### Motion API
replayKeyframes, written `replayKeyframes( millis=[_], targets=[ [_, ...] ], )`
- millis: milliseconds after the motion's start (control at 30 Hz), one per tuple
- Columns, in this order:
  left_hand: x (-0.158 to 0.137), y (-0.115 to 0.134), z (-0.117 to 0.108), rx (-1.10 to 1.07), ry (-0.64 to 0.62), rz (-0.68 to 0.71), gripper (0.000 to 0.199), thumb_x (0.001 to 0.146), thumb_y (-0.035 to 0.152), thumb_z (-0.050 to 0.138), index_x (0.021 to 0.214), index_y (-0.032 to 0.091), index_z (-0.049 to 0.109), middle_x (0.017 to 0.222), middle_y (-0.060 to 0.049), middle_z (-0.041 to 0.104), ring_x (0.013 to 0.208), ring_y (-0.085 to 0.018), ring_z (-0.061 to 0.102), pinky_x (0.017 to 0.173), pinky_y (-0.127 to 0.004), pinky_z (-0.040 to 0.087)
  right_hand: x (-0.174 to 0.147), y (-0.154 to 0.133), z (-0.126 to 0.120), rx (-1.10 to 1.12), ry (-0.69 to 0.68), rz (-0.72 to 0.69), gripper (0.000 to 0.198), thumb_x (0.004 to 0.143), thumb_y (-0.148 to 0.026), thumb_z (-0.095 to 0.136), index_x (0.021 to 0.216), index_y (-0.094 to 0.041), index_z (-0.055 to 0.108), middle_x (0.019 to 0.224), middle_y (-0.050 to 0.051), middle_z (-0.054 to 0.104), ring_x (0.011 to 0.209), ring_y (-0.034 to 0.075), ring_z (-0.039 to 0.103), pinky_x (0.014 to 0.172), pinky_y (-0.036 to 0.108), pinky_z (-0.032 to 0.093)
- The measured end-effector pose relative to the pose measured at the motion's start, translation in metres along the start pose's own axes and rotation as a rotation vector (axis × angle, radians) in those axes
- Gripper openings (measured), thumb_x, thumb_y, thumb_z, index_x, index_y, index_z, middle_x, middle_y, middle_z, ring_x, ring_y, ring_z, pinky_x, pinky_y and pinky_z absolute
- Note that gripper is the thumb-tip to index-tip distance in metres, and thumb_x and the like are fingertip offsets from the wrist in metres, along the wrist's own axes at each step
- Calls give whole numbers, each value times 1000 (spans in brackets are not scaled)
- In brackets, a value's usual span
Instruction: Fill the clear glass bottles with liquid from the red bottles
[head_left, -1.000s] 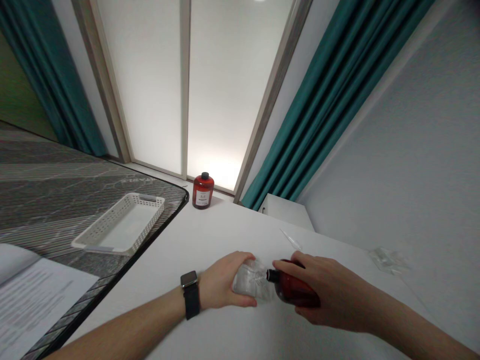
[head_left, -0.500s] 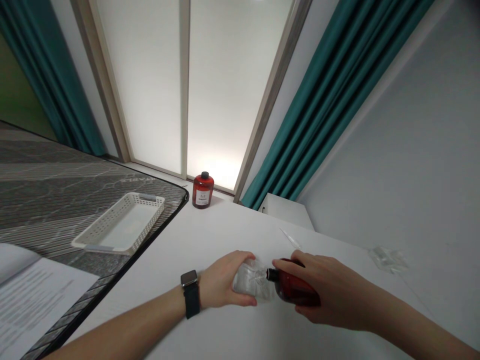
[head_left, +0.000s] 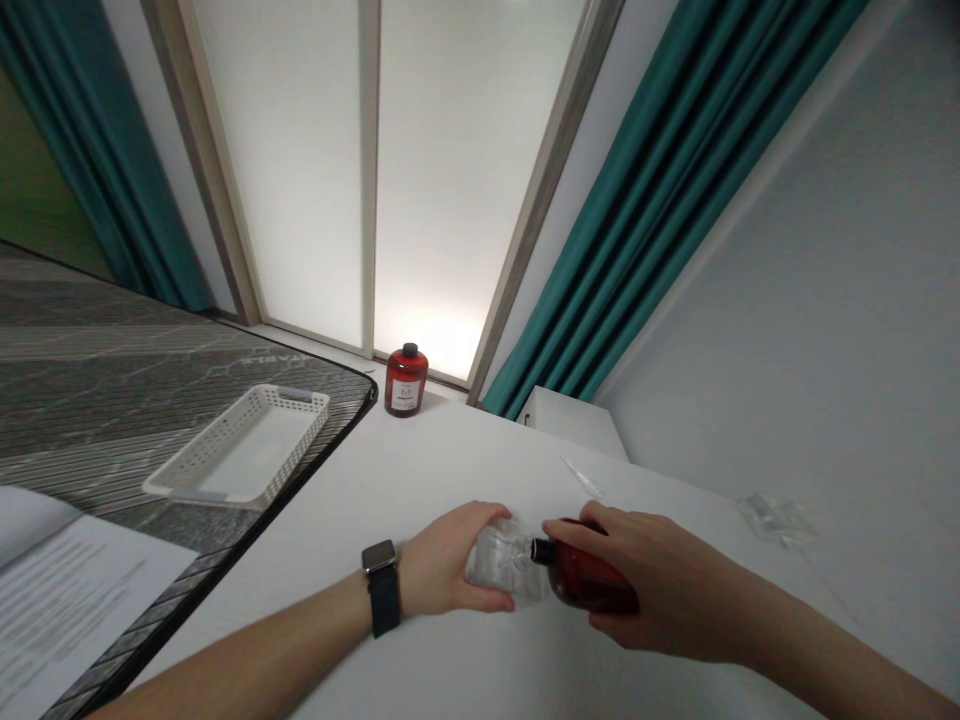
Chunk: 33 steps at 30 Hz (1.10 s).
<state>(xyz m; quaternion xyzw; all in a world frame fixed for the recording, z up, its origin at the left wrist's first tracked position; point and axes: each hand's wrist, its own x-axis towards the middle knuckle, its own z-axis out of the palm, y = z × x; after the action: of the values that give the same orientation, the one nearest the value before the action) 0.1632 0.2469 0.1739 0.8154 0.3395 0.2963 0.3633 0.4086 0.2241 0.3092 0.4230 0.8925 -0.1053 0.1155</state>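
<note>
My left hand (head_left: 442,565), with a dark watch (head_left: 381,588) on the wrist, is closed around a clear, colourless container (head_left: 506,562) over the white table. In my right hand (head_left: 660,580) is a dark red bottle (head_left: 589,575), tilted on its side with its black neck pointing left. The neck is uncapped and sits at the near side of the container's opening. Whether liquid is flowing cannot be made out. My right fingers hide part of the bottle's body.
Another red bottle (head_left: 406,382), capped and labelled, stands upright at the table's back. A white basket (head_left: 270,490) and an open booklet (head_left: 90,610) lie on the grey mat to the left. A clear thin dropper-like piece (head_left: 581,477) and crumpled clear plastic (head_left: 778,518) lie right.
The red bottle in my right hand has shifted very slightly to the left. My left hand and the clear container look unchanged.
</note>
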Motion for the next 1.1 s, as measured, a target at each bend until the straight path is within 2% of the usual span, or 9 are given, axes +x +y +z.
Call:
replayKeyframes(
  millis=[1100],
  targets=[
    [0, 1, 1, 1, 2, 0, 79, 63, 38, 89, 128, 18, 49, 122, -12, 62, 110, -31, 61, 98, -45, 48, 1, -4, -5, -21, -13, 6, 73, 71, -23, 68, 138, -35, 44, 106, 6, 60, 84, 26, 64, 70, 35, 44]
  ],
)
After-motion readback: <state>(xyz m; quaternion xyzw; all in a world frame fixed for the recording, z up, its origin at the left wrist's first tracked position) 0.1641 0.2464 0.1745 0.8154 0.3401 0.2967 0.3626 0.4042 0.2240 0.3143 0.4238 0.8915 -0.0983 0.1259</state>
